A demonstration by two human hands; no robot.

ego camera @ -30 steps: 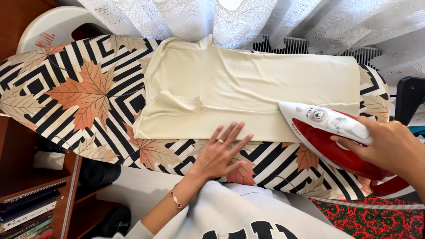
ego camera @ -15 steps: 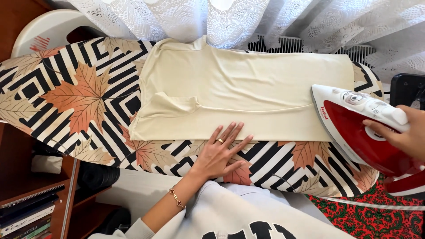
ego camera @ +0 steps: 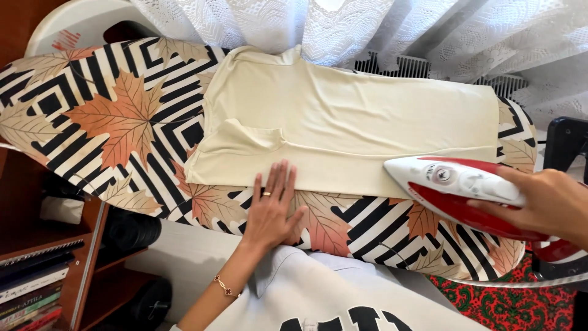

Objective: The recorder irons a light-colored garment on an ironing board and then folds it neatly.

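Back over the cream garment's (ego camera: 367, 119) near edge on the ironing board (ego camera: 92, 110), the iron (ego camera: 456, 187) sits clasped in the right hand (ego camera: 551, 205), while the flat, open left hand (ego camera: 272, 208) risks a burn.

The right hand (ego camera: 551, 205) has swung the red-and-white iron (ego camera: 465, 193) back left onto the cream garment's (ego camera: 367, 122) near edge.

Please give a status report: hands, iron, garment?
Left hand flat on cream garment edge. Right hand grips red-and-white iron, nose on the hem. Nothing in the way.
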